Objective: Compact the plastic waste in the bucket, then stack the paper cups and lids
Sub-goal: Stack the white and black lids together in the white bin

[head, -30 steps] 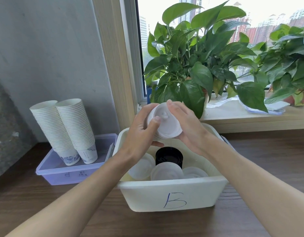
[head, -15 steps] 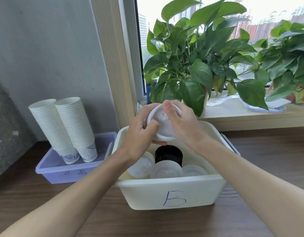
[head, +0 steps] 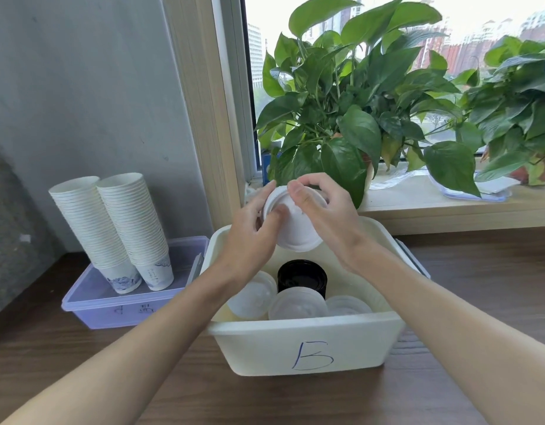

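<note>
Holding white lid [head: 295,233] above bin B [head: 259,348], left grip [head: 249,231] and right grip [head: 325,217] both curled round its rim, loose lids [head: 295,305] lying inside below; risk: thin slick plastic could slip from the fingertips or seat crooked, falling in and scattering those.

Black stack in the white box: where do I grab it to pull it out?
Probably from straight above, pinching its round top rim. The black stack stands upright, and white lid stacks crowd its front, leaving only the top open.
</note>
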### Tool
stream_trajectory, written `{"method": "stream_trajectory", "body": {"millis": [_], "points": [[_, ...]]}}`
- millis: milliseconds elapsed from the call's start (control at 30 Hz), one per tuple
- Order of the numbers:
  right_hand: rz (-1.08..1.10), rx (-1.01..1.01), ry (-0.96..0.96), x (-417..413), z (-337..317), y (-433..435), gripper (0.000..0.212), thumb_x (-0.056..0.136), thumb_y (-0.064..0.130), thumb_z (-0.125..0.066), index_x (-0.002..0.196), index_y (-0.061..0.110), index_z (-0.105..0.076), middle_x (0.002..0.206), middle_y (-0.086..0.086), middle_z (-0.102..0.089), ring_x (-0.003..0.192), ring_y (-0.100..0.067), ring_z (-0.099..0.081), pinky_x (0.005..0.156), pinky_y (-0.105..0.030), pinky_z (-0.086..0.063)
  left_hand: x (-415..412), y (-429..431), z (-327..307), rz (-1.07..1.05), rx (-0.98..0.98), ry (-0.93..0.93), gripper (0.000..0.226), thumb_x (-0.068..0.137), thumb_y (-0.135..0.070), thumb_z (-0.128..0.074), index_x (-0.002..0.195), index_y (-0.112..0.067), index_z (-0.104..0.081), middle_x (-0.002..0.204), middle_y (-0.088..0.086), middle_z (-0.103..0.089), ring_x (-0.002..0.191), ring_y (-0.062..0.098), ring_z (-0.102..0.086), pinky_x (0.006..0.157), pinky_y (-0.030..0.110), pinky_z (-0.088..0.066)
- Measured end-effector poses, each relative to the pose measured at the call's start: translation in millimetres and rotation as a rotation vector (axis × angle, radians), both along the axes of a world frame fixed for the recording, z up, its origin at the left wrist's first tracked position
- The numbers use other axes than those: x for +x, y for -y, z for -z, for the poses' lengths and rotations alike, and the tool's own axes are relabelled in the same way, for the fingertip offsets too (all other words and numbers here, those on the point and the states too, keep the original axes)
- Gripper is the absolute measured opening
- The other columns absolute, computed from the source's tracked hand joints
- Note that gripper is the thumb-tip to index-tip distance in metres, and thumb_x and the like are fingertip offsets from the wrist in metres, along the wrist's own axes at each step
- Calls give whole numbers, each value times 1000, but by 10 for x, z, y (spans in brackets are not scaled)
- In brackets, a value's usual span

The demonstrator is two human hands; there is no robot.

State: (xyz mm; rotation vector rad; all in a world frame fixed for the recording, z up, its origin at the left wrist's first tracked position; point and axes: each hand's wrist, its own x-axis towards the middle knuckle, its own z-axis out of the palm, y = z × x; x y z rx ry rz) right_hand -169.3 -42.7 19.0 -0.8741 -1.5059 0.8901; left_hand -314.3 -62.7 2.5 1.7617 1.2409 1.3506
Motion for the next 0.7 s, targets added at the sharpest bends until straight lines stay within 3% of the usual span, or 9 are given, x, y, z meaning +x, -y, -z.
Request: {"method": "stream_trajectory", "body": {"millis": [67,167,267,433,600,700], "points": [[42,55,15,-11,8,-3,31,86,46,-62,101,18,-63,92,8,-64,85,-1,-58,76,-14,-46,14,13,9,31,-2,-24,70,88,-53,-53,150,-23,-41,148,-4,-51,135,11,-49,114,41,-41],[71,109,12,-15,12,6,30,83,49,-58,97,24,-64,91,13,-64,89,-1,-58,82,-15,-45,24,29,32,53,14,-26,70,85,-41,-65,148,-23,-41,142,-6,-53,125,7,-55,103,27,-48],[40,124,24,-1,27,-17,11,89,40,-58,94,32,-63,92,17,-66,91,2,-58,86,-16,-45,18,36,15,63,45,-9,65,85,-36,-66,145,-19,-47,136,-2,-60,119,10,-61,97,25,-51],[39,208,66,-16,41,-29,6,95,35,-55,93,34,-60,89,17,-64,90,-3,-58,84,-18,-44,14,72,-31,94,77,61,52,87,-23,-67,137,-15,-56,125,4,-68,108,11,-66,86,18,-51],[18,187,92,47,43,-46,12,91,40,-58,97,30,-61,94,14,-65,91,-3,-60,81,-16,-45,-5,38,-16,53,59,11,66,83,-34,-68,145,-20,-49,139,0,-60,124,11,-58,101,25,-48],[-72,82,131,108,37,-26,30,81,48,-68,102,27,-62,101,11,-65,97,0,-60,80,-11,-45,-23,31,0,68,24,-66,68,88,-29,-71,150,-24,-42,146,-9,-53,132,4,-50,108,22,-41]]}}
